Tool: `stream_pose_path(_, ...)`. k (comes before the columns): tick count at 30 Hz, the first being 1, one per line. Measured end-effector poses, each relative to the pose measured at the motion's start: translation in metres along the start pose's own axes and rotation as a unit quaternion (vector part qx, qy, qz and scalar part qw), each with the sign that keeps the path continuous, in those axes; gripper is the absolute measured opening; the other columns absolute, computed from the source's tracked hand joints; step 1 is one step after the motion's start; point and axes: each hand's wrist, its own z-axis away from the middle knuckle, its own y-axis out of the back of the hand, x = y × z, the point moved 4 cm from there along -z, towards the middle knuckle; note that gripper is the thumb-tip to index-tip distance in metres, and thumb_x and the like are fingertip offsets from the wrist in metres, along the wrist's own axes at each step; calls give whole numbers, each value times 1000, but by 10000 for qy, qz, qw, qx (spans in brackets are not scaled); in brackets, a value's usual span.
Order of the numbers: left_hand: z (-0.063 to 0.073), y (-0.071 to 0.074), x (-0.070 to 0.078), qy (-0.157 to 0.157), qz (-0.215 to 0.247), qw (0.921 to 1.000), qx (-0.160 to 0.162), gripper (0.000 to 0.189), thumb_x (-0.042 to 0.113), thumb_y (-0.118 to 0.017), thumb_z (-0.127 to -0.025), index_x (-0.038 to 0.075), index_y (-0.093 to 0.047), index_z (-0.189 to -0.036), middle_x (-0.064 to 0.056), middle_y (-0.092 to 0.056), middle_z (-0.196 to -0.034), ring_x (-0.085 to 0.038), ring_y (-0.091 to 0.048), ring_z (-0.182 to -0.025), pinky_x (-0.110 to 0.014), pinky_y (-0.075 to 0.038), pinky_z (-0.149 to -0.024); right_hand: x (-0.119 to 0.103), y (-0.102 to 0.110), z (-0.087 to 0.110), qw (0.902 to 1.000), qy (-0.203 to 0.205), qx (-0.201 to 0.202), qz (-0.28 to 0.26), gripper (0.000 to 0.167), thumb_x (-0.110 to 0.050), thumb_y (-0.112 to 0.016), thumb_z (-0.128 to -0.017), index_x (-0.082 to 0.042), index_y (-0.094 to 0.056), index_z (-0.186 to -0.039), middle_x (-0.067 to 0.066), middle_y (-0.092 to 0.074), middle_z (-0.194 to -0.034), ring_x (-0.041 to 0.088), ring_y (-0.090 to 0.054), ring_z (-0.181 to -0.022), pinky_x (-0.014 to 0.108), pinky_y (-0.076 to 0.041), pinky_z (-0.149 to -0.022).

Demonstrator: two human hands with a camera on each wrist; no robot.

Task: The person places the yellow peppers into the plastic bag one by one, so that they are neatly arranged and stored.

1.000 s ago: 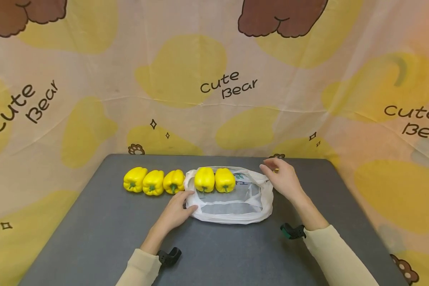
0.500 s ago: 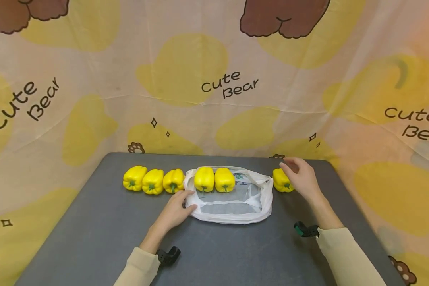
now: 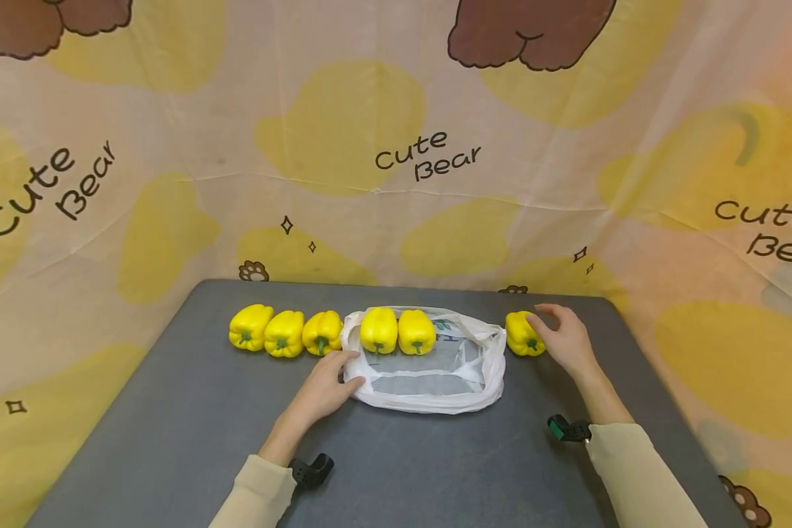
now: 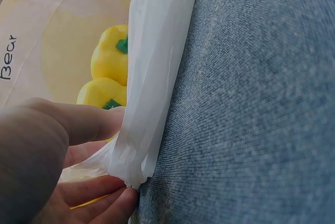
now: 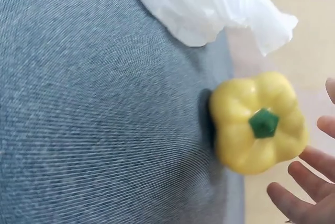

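Note:
A white plastic bag (image 3: 429,402) lies with its mouth spread on the table, two yellow bell peppers (image 3: 378,331) showing at its back left. My left hand (image 3: 323,385) holds the bag's left end, thumb and fingers around its rolled rim; the left wrist view has the fingertips (image 4: 125,195) at a gathered corner of the white plastic (image 4: 152,77). Just right of the bag sits another yellow bell pepper (image 3: 521,334), green stem (image 5: 263,123) toward me. My right hand (image 3: 569,346) is at that pepper's right side, fingers spread and partly overlapping it in the head view.
Left of the bag, three more yellow bell peppers (image 3: 284,334) stand in a row on the grey table (image 3: 435,469). Close behind the table's far edge hangs a patterned cloth backdrop (image 3: 330,132), which also runs along both sides.
My right hand has moved right, from the bag's right end to the far side of the right-hand pepper, uncovering it, then lowered slightly. My left hand has stayed on the bag.

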Motion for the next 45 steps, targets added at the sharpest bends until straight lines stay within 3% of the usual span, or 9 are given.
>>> stream_pose_path(7,-1,0,0,49,-4,10000,-35,52,23,-73,-93,4,-59,-139,-17,-56,-141,-34,-53,-128,-53,-43,-107,14,-8,-1,9995,-245,-208,-77,69,-48,-59,-101,4,-48,-145,30,-46,-145,47,-42,-133,65,-34,-109)
stream_pose_path(20,0,1,2,-143,-50,9999,25,49,21,-72,-94,3,-60,-138,-17,-58,-137,-33,-55,-122,-52,-45,-103,26,-17,0,9985,-300,-347,-282,73,-51,-60,-100,2,-45,-148,28,-51,-142,44,-51,-122,57,-45,-98)
stream_pose_path(32,-1,1,1,-76,-38,10000,-26,49,22,-71,-95,3,-59,-139,-17,-57,-139,-34,-53,-125,-52,-44,-106,11,-5,0,9993,-126,-214,-289,70,-48,-61,-100,2,-47,-147,29,-53,-139,46,-56,-120,55,-50,-95)
stream_pose_path(45,0,1,2,-91,-33,10000,-18,49,22,-71,-95,3,-59,-139,-18,-56,-140,-35,-52,-128,-53,-43,-107,-19,9,0,9994,-92,19,-343,70,-49,-61,-100,-1,-46,-149,27,-54,-139,44,-58,-117,48,-53,-89)
